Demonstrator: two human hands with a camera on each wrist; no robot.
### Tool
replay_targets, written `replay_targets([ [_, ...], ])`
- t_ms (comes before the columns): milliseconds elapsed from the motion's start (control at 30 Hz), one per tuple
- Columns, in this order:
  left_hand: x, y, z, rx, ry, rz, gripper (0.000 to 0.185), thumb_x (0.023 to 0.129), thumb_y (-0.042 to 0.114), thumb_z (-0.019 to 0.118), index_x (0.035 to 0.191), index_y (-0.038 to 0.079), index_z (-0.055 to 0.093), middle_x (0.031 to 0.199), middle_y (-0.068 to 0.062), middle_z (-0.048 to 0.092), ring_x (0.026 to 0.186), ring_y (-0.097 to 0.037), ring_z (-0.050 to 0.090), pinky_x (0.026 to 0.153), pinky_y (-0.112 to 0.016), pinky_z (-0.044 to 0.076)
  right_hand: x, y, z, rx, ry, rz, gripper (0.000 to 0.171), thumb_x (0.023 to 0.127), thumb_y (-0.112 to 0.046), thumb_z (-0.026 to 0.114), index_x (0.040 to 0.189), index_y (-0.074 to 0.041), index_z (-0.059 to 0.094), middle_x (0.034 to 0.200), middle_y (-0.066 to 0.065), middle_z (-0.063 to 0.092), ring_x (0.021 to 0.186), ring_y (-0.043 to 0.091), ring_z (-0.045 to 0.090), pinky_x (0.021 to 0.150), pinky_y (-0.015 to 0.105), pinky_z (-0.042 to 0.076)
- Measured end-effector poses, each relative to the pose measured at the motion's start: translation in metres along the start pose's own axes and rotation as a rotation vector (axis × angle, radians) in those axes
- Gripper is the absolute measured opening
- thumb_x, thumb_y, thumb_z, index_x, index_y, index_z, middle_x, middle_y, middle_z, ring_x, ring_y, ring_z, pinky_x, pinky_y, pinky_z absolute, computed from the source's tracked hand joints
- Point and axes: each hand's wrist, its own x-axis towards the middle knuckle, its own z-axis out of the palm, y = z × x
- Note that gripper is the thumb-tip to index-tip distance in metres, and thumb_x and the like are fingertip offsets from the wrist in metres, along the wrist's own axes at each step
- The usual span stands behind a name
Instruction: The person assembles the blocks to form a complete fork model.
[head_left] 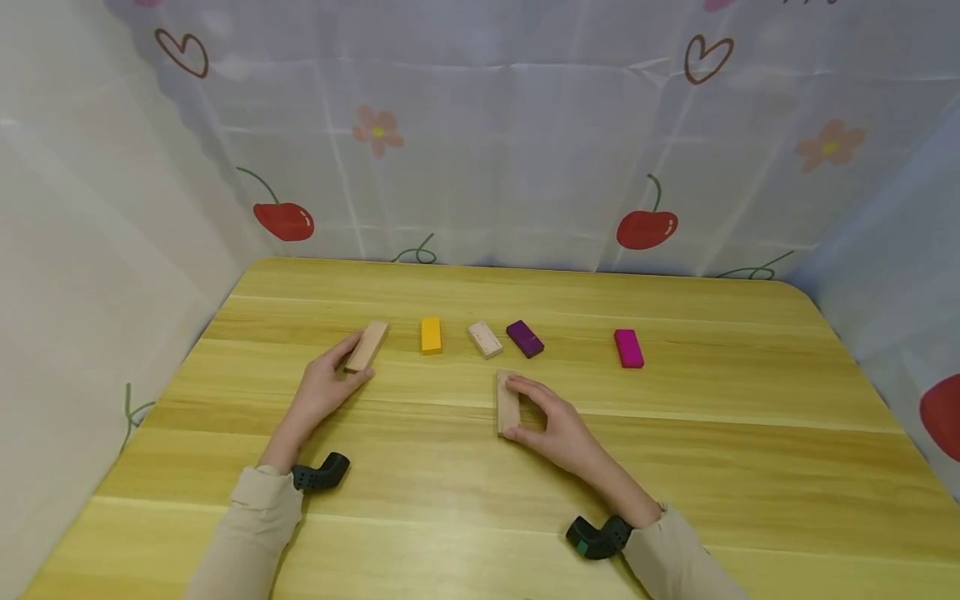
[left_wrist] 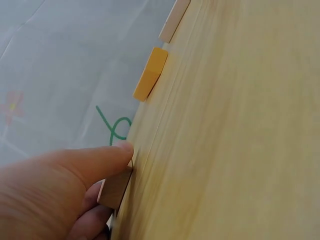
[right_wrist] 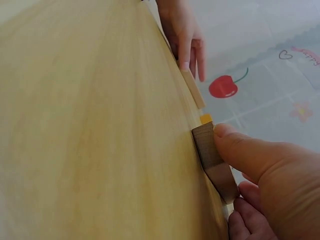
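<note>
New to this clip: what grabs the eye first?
Probably the magenta block, set apart at the right of the coloured row in the head view. Next, the hands: the left hand holds a wooden block left of the yellow block, while the right hand holds a second wooden block nearer the person than the purple block.

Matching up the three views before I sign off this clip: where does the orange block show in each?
Head: the orange block lies just left of centre, right of the left wooden block.
Left wrist: upper part, just left of centre, above the left hand.
Right wrist: right of centre, mid-height; only a small part shows past the right wooden block.
Shared landmark: the left hand, holding the left wooden block.
</note>
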Motion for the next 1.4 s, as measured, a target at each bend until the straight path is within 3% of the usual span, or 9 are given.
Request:
replay_targets([
  [300,0.0007,-0.0023,0.0003,-0.058,0.091,0.004,0.055,0.082,0.009,0.064,0.132,0.003,0.042,0.13,-0.017,0.044,0.12,-0.031,0.041,0.094,-0.043,0.037,0.0003,0.001,0.0011,0.001,0.007,-0.014,0.061,0.074,-0.026,0.071,0.129,-0.012,0.047,0.136,0.001,0.04,0.126,0.018,0.033,0.101,0.04,0.03],
  [800,0.0018,-0.0035,-0.0003,-0.012,0.179,0.01,0.046,0.081,0.002,0.061,0.126,0.004,0.05,0.123,-0.018,0.052,0.113,-0.032,0.047,0.089,-0.044,0.041,-0.0006,0.0017,0.0012,-0.011,0.014,-0.014,0.06,0.074,-0.027,0.072,0.128,-0.013,0.048,0.135,0.0,0.041,0.126,0.018,0.034,0.101,0.039,0.03],
  [1167,0.0014,-0.0049,-0.0043,-0.037,0.177,0.016,0.046,0.081,0.004,0.063,0.125,0.003,0.05,0.121,-0.016,0.054,0.113,-0.031,0.048,0.09,-0.042,0.041,0.0005,0.0023,0.0009,-0.013,-0.002,-0.001,0.061,0.075,-0.027,0.071,0.129,-0.013,0.047,0.137,-0.001,0.039,0.126,0.018,0.033,0.102,0.039,0.029],
  [1400,0.0007,-0.0064,-0.0073,-0.081,0.144,-0.02,0.046,0.082,0.01,0.064,0.125,0.003,0.051,0.123,-0.014,0.052,0.115,-0.028,0.047,0.091,-0.038,0.04,0.0,0.0025,0.0008,-0.006,-0.001,-0.005,0.061,0.075,-0.027,0.07,0.13,-0.014,0.046,0.137,-0.002,0.039,0.127,0.017,0.033,0.102,0.038,0.029],
])
